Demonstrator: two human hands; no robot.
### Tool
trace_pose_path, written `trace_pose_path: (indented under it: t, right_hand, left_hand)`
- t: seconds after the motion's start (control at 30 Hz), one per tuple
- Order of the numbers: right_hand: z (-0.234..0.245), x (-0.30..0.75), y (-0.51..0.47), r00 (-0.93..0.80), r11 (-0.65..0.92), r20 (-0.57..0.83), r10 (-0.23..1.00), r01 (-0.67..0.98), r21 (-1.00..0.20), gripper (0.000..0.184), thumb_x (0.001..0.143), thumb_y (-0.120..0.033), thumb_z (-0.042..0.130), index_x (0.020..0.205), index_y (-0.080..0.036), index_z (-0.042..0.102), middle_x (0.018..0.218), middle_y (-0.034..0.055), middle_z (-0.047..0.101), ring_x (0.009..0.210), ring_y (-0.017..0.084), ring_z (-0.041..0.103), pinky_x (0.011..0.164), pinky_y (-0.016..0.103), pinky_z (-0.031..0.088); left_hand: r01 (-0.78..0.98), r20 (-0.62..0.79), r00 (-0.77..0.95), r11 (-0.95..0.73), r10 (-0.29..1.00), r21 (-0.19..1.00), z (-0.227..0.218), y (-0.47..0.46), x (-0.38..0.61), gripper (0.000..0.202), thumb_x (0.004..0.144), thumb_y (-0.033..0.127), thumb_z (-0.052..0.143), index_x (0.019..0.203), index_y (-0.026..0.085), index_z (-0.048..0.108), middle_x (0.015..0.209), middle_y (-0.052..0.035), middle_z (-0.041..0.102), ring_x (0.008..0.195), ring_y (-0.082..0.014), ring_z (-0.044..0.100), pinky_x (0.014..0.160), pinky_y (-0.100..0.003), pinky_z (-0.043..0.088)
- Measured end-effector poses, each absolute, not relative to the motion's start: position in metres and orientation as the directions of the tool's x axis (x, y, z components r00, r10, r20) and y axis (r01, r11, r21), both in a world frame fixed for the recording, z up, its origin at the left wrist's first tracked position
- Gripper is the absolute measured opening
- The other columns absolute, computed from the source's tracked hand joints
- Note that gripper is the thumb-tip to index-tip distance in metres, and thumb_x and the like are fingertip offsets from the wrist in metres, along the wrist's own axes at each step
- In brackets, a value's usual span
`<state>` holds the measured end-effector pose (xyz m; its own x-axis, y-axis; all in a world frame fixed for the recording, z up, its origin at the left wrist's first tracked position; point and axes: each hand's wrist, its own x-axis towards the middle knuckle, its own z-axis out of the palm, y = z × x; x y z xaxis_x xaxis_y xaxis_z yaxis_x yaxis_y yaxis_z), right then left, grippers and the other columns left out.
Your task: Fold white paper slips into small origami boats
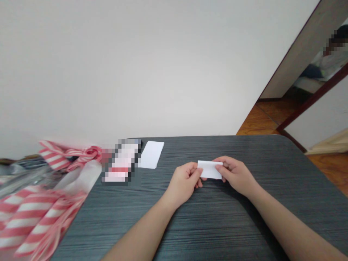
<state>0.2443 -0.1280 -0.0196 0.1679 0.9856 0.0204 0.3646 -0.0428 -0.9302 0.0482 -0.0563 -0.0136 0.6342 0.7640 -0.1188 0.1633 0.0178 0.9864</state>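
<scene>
"Two bare hands on my screen, over a dark grey wood-grain table (190,148). What has the left hand (182,184) got?"

"A narrow pinch, with its fingers closed on the left end of a small folded white paper (210,169). The right hand (236,175) pinches the other end the same way, so the paper sits between them."

"Is it down on the table?"

"It's over the tabletop, in front of me, but I can't tell from here whether it touches."

"What else is nearby?"

"A flat white sheet (151,154) lies well left of the hands, just beside a pixelated packet (121,162) that I can't make out. Further left, pink-and-white striped material (32,217) heaps past the table edge, beside a translucent plastic wrap (81,177)."

"Anyone else around?"

"A person (324,61) shows at upper right, beyond a dark wooden frame (312,98), above a wooden floor (261,119). I can't tell if that's a reflection."
</scene>
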Motion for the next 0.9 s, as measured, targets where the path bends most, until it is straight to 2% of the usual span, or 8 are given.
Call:
trace_pose_path:
  t: [0.13, 0.4, 0.6, 0.9]
  right_hand:
    - [-0.017, 0.246, -0.129, 0.174, -0.061, 0.015, 0.985, 0.423, -0.904, 0.019, 0.093, -0.035, 0.056, 0.095, -0.019, 0.066, 0.051, -0.0047, 0.057, 0.047, 0.012, 0.053, 0.051, 0.023, 0.040]
    - [-0.013, 0.245, -0.129, 0.182, -0.069, 0.009, 0.983, 0.416, -0.907, 0.023, 0.094, -0.036, 0.053, 0.090, -0.018, 0.067, 0.049, -0.0042, 0.057, 0.046, 0.012, 0.052, 0.051, 0.023, 0.040]
    - [-0.009, 0.246, -0.129, 0.160, -0.060, 0.006, 0.987, 0.409, -0.910, 0.028, 0.095, -0.036, 0.052, 0.077, -0.018, 0.065, 0.051, -0.0030, 0.057, 0.048, 0.013, 0.053, 0.053, 0.025, 0.042]
    - [-0.009, 0.248, -0.128, 0.165, -0.043, 0.029, 0.986, 0.419, -0.907, 0.032, 0.095, -0.038, 0.050, 0.073, -0.019, 0.064, 0.050, -0.0014, 0.059, 0.050, 0.015, 0.055, 0.054, 0.026, 0.044]
  left_hand:
    - [0.163, -0.113, 0.642, 0.010, 0.759, 0.987, -0.015, -0.056, 0.048, 0.025, 0.092, 0.035, 0.055, 0.078, 0.016, 0.064, 0.055, 0.0011, 0.062, 0.050, -0.0103, 0.054, 0.053, -0.020, 0.042]
    - [0.169, -0.124, 0.642, 0.019, 0.756, 0.986, -0.014, -0.056, 0.047, 0.025, 0.091, 0.036, 0.055, 0.078, 0.016, 0.064, 0.055, 0.0010, 0.062, 0.049, -0.0104, 0.053, 0.052, -0.021, 0.042]
    - [0.168, -0.134, 0.640, 0.032, 0.757, 0.985, -0.013, -0.056, 0.047, 0.026, 0.090, 0.036, 0.056, 0.077, 0.016, 0.064, 0.055, 0.0008, 0.062, 0.049, -0.0104, 0.053, 0.052, -0.021, 0.042]
    - [0.163, -0.145, 0.637, 0.052, 0.758, 0.985, -0.014, -0.056, 0.048, 0.025, 0.089, 0.036, 0.057, 0.078, 0.016, 0.064, 0.056, 0.0005, 0.063, 0.049, -0.0105, 0.054, 0.052, -0.021, 0.043]
